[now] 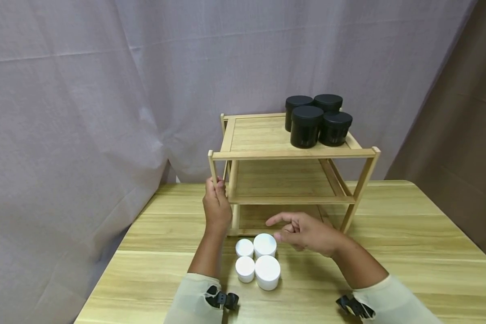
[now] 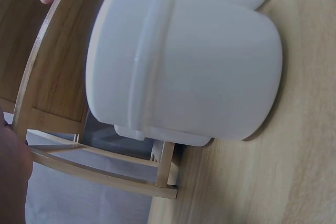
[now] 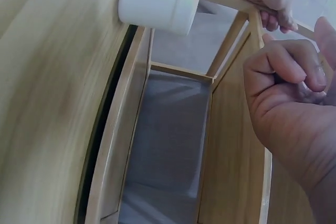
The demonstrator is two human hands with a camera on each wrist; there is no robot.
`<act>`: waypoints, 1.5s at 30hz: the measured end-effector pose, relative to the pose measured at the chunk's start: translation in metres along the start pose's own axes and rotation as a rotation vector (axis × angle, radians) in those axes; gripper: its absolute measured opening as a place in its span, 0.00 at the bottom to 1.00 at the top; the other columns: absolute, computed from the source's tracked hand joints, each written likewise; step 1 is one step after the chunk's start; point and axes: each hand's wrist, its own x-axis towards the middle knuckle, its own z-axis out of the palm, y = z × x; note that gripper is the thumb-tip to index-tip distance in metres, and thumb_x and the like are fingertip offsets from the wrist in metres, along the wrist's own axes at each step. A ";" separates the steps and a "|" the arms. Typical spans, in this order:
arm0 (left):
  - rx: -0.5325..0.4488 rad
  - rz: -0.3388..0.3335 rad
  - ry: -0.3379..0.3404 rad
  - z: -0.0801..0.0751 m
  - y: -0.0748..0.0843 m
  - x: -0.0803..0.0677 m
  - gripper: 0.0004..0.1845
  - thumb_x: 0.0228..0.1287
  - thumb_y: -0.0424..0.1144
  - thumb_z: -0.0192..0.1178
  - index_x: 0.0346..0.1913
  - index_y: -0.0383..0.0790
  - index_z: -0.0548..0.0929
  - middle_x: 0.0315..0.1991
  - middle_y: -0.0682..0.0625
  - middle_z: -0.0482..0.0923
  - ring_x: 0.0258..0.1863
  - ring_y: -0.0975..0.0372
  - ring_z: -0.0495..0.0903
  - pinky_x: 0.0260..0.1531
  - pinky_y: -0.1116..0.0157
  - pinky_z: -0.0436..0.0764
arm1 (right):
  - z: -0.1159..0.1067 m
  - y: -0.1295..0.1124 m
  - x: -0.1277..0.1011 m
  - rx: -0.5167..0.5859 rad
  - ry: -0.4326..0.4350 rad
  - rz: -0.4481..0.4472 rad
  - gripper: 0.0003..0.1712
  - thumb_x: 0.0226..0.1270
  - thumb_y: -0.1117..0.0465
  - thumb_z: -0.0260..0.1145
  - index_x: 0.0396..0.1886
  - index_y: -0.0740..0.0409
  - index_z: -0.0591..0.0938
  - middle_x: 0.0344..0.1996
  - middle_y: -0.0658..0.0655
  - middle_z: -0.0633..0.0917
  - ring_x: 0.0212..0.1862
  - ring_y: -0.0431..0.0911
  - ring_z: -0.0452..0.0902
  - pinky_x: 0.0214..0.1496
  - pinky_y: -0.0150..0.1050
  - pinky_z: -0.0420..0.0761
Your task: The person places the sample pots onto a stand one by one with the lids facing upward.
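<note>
- Table (image 1: 409, 234): a wooden top, carrying everything noted below.
- Rack (image 1: 291, 155): a three-tier wooden rack stands at 12 o'clock from you, its long side running 9 to 3 across your view. Four black jars (image 1: 317, 120) sit on the top tier, toward its 3 o'clock end.
- White jars (image 1: 257, 260): four of them stand upright in a tight square on the table, just in front of the rack's bottom tier. Judged from the head view, they lie between your forearms and at 6 o'clock from both hands.
- Left hand (image 1: 216, 204): your fingers curl round the rack's front left post at about middle-tier height. It holds the rack, not a jar.
- Right hand (image 1: 308, 232): it hovers just past the far large white jar, at roughly 2 o'clock from the group. The index finger points toward 9 o'clock, the other fingers loosely curled, holding nothing. This is the nearer hand to the white jars.
</note>
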 end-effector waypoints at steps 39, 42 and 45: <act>0.009 -0.030 -0.012 -0.004 0.000 0.001 0.14 0.90 0.39 0.46 0.51 0.30 0.75 0.28 0.45 0.71 0.24 0.64 0.65 0.25 0.69 0.68 | 0.010 0.051 0.019 -0.005 0.092 -0.003 0.42 0.71 0.65 0.77 0.79 0.72 0.69 0.20 0.42 0.66 0.22 0.34 0.59 0.26 0.28 0.64; -0.009 -0.028 -0.017 -0.004 0.000 0.001 0.13 0.90 0.39 0.46 0.51 0.30 0.75 0.28 0.45 0.70 0.25 0.64 0.65 0.25 0.69 0.67 | 0.010 0.053 0.017 -0.050 0.073 -0.011 0.42 0.71 0.65 0.76 0.80 0.72 0.69 0.19 0.41 0.65 0.21 0.34 0.59 0.27 0.27 0.66; -0.025 -0.024 -0.023 -0.002 0.000 0.001 0.13 0.90 0.38 0.45 0.51 0.30 0.75 0.28 0.43 0.70 0.25 0.64 0.65 0.25 0.69 0.68 | 0.009 0.053 0.015 -0.099 0.056 -0.016 0.43 0.71 0.67 0.75 0.80 0.72 0.68 0.19 0.42 0.65 0.21 0.33 0.59 0.26 0.27 0.65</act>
